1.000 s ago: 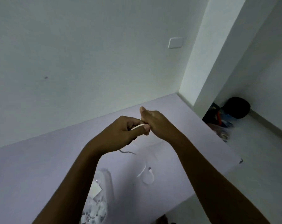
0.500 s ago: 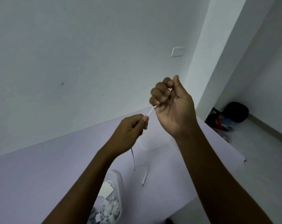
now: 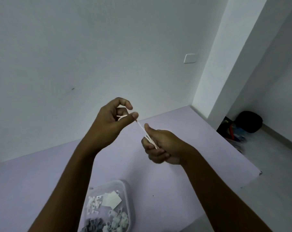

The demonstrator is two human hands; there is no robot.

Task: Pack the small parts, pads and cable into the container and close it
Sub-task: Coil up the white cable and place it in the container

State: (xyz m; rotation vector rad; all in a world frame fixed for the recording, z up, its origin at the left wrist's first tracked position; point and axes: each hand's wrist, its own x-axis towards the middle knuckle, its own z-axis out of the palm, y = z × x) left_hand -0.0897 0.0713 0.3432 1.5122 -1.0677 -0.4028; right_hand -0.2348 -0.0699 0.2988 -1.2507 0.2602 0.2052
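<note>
Small parts (image 3: 98, 205) and pads (image 3: 111, 200) lie in the container (image 3: 125, 186) on the table (image 3: 24, 181).

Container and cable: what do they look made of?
Container: clear plastic, probably. It has a glossy rounded rim, and the small parts and pads show through its wall.
Cable: thin white cord, likely with a smooth plastic or rubber jacket. It folds into loops in the right hand and runs taut to the left hand. Core not visible.
</note>
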